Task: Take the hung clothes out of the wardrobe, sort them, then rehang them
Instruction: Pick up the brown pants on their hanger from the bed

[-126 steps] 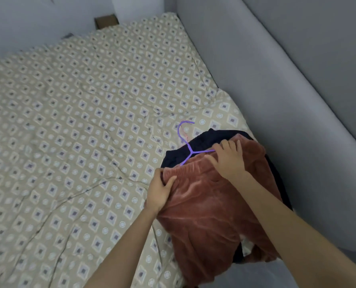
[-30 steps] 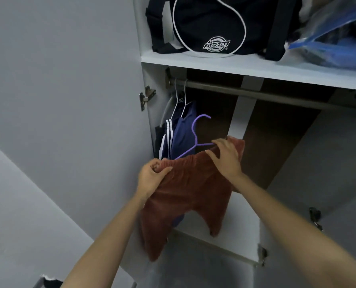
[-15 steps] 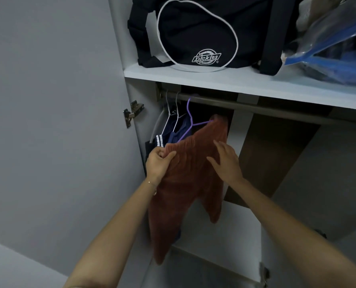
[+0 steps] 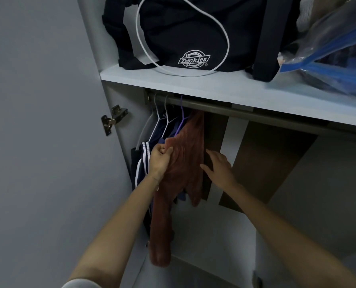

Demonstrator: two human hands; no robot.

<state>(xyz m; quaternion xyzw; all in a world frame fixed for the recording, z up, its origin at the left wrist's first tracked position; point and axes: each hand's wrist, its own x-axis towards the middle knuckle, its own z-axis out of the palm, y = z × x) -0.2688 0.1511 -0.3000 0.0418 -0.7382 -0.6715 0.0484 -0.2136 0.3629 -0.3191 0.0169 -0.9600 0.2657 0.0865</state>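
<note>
Hanging from the rail [image 4: 225,107], the rust-red garment [image 4: 185,159] sits on its purple hanger [image 4: 181,119], hook up at the bar, just beside the navy striped clothes [image 4: 144,154] on white hangers [image 4: 158,115] at the wardrobe's left end. Left hand [image 4: 159,161]: closed grip, pinching the garment's upper left corner between thumb and curled fingers. Right hand [image 4: 219,166]: open, fingers straight and spread, fingertips at the garment's right edge. Up on the shelf [image 4: 193,82], a black Dickies bag [image 4: 183,34] and a blue plastic bag [image 4: 328,59]

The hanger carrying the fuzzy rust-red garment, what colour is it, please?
The hanger is purple, seen best in the head view.
</note>
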